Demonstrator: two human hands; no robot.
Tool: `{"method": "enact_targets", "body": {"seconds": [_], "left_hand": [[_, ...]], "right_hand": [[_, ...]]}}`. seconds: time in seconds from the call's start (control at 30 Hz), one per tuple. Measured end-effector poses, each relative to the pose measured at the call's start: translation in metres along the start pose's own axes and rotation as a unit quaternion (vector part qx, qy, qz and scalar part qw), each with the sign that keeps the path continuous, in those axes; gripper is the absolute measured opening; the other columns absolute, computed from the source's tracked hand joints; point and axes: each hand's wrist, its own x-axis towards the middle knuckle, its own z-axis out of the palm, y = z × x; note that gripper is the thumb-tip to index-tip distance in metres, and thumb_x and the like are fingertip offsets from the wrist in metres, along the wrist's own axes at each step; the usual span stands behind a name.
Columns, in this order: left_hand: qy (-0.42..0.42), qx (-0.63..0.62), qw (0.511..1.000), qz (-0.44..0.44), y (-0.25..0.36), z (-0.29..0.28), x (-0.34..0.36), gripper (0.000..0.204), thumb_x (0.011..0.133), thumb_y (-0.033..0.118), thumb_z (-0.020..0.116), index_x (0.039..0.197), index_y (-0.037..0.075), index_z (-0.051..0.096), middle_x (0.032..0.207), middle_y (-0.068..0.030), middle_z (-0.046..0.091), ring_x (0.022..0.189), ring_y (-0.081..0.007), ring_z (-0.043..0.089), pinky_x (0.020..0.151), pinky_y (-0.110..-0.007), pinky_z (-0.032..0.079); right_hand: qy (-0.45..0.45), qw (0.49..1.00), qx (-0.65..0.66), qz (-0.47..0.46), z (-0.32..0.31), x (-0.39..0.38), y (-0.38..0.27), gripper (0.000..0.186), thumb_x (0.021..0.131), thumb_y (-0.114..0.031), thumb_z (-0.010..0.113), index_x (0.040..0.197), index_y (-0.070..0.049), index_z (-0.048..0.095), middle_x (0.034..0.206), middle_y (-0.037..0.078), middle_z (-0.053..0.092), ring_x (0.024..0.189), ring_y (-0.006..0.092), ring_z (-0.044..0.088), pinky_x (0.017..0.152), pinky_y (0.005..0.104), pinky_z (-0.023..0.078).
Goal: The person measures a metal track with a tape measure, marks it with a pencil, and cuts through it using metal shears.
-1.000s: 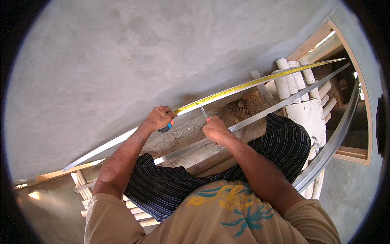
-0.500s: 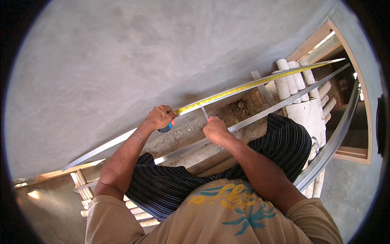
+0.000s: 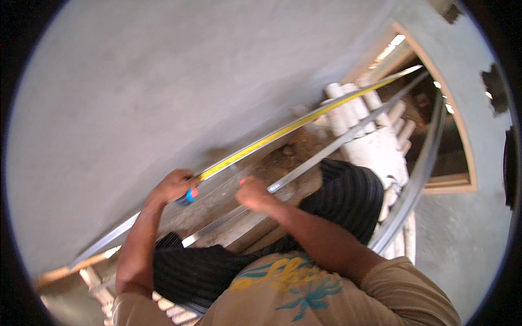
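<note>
My left hand (image 3: 176, 186) is closed around a tape measure (image 3: 188, 196) with a black, blue and red case. Its yellow tape (image 3: 272, 136) runs out up and to the right, along a long metal channel (image 3: 106, 237) lying beside the wall. Just to the right, below the tape, my right hand (image 3: 254, 194) is closed on a small tool with a red handle (image 3: 243, 180). Its thin blade points toward the tape but is blurred, so contact cannot be told. A second metal strip (image 3: 337, 142) passes beneath my right hand.
A grey plastered wall (image 3: 179, 81) rises on the far side. Whitish poles (image 3: 340, 117) lie stacked to the right, near a wooden-framed opening (image 3: 466, 146). More shiny metal channels (image 3: 418, 187) curve past my right side. Rubble (image 3: 285, 155) lies between the strips.
The view has swung, so the whole scene sits further left and looks blurred. Both hands keep about the same places along the tape, still holding the tape measure and the red-handled tool.
</note>
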Motion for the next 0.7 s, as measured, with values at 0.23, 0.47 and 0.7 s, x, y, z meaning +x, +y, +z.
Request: {"method": "enact_targets", "body": {"seconds": [0.23, 0.47, 0.7], "left_hand": [[-0.027, -0.061, 0.998, 0.008, 0.010, -0.001, -0.003, 0.030, 0.095, 0.027, 0.062, 0.109, 0.001, 0.072, 0.087, -0.0085, 0.070, 0.079, -0.0153, 0.062, 0.073, -0.032, 0.051], [-0.034, -0.091, 0.993, 0.060, 0.022, -0.006, 0.002, 0.030, 0.093, 0.026, 0.063, 0.107, 0.001, 0.072, 0.089, -0.0091, 0.070, 0.085, -0.0179, 0.062, 0.081, -0.033, 0.050], [-0.097, -0.231, 0.968, 0.014, 0.030, -0.010, 0.001, 0.038, 0.091, 0.029, 0.063, 0.116, 0.000, 0.068, 0.096, -0.0067, 0.071, 0.089, -0.0171, 0.064, 0.082, -0.031, 0.051]], "right_hand": [[0.054, 0.961, 0.245, 0.120, -0.006, -0.016, -0.010, 0.043, 0.086, -0.014, 0.056, 0.121, 0.009, 0.058, 0.115, 0.034, 0.064, 0.111, 0.0477, 0.063, 0.098, 0.0494, 0.050], [0.026, 0.986, 0.150, 0.069, 0.006, -0.016, 0.000, 0.035, 0.085, -0.012, 0.056, 0.111, 0.011, 0.063, 0.107, 0.035, 0.066, 0.106, 0.0494, 0.064, 0.094, 0.0520, 0.051], [-0.007, 0.988, 0.141, 0.058, 0.016, -0.028, -0.001, 0.028, 0.089, -0.014, 0.052, 0.090, 0.007, 0.071, 0.101, 0.030, 0.068, 0.096, 0.0461, 0.067, 0.088, 0.0543, 0.052]]}}
